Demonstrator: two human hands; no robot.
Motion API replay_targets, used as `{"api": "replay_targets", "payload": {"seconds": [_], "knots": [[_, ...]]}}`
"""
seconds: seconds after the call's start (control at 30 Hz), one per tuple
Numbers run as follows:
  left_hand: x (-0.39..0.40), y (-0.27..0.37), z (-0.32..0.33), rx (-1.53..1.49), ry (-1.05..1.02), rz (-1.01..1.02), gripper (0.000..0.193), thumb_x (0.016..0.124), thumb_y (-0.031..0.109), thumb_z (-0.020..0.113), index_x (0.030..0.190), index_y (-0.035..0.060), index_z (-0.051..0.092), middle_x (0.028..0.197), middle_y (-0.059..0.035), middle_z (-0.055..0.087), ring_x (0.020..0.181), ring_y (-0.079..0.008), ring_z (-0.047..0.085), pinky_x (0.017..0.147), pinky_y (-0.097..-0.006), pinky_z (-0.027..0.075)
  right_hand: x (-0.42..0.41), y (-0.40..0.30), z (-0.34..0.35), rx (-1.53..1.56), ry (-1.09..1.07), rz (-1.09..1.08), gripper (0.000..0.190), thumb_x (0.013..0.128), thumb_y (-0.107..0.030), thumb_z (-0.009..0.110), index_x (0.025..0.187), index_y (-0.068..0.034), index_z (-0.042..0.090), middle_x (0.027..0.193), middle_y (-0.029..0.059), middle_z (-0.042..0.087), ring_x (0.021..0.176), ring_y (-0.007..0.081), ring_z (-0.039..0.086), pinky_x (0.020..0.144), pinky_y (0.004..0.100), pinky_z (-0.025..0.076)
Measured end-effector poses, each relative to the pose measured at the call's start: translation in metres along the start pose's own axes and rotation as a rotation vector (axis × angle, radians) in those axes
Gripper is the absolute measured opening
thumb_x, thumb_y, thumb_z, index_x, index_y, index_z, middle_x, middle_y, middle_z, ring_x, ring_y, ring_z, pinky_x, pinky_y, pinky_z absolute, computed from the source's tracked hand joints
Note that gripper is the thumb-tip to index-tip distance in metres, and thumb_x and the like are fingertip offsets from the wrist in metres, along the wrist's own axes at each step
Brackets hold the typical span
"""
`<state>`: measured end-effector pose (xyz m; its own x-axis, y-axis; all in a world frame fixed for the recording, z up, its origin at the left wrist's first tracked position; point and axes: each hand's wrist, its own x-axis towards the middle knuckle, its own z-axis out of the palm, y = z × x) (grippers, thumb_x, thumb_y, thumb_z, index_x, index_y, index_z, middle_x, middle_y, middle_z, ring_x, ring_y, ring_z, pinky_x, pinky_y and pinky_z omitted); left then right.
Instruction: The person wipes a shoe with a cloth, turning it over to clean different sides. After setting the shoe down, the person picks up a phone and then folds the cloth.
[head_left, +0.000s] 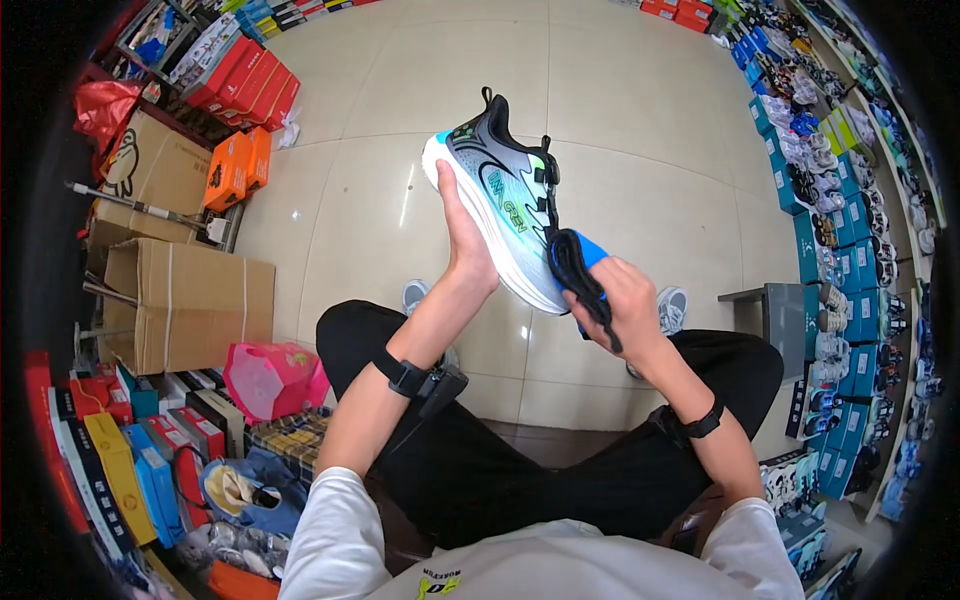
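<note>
A grey, white and teal running sneaker (510, 199) with black trim is held up above the tiled floor, heel away from me and toe toward me. My left hand (466, 240) grips its thick white sole from the left side. A blue and black cloth-like bundle (577, 270), folded over on itself, is pinched in my right hand (626, 300). The bundle lies against the front of the sneaker and hides part of the toe. Its exact kind cannot be told.
On the left stand cardboard cartons (202, 304), red shoeboxes (247, 86), orange boxes (238, 165) and a pink bag (274, 379). Shelves of shoes and teal shoeboxes (847, 232) line the right side. A grey stool (780, 322) stands beside my right knee.
</note>
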<state>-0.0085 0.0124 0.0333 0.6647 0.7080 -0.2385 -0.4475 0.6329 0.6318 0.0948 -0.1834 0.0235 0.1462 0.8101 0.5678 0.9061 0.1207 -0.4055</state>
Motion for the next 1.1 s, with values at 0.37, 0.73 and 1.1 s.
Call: {"api": "replay_targets", "payload": {"seconds": [0.37, 0.73, 1.1], "knots": [[0.005, -0.005, -0.009, -0.026, -0.029, -0.003, 0.096, 0.098, 0.086, 0.031, 0.151, 0.0072, 0.047, 0.134, -0.0148, 0.063, 0.115, -0.0282, 0.066, 0.097, -0.0442, 0.056, -0.008, -0.009, -0.001, -0.035, -0.13, -0.216, 0.038, 0.061, -0.021, 0.085, 0.086, -0.009, 0.06, 0.078, 0.0078, 0.051, 0.073, 0.0286, 0.057, 0.065, 0.0385, 0.044], [0.002, -0.002, -0.007, -0.048, -0.027, -0.063, 0.097, 0.097, 0.086, 0.034, 0.154, 0.0088, 0.045, 0.136, -0.0138, 0.062, 0.119, -0.0288, 0.064, 0.1, -0.0453, 0.055, -0.009, -0.009, -0.002, -0.031, -0.111, -0.277, 0.037, 0.068, -0.025, 0.086, 0.083, -0.008, 0.057, 0.079, 0.0091, 0.05, 0.072, 0.0291, 0.056, 0.063, 0.0398, 0.043], [-0.004, 0.001, -0.004, -0.053, -0.06, -0.082, 0.093, 0.098, 0.086, 0.032, 0.146, 0.0085, 0.052, 0.128, -0.0132, 0.067, 0.111, -0.0278, 0.068, 0.094, -0.045, 0.058, 0.001, 0.002, -0.001, 0.246, 0.005, 0.155, 0.024, 0.082, -0.011, 0.081, 0.089, 0.0, 0.061, 0.075, 0.0165, 0.059, 0.067, 0.0386, 0.06, 0.062, 0.044, 0.049]]}}
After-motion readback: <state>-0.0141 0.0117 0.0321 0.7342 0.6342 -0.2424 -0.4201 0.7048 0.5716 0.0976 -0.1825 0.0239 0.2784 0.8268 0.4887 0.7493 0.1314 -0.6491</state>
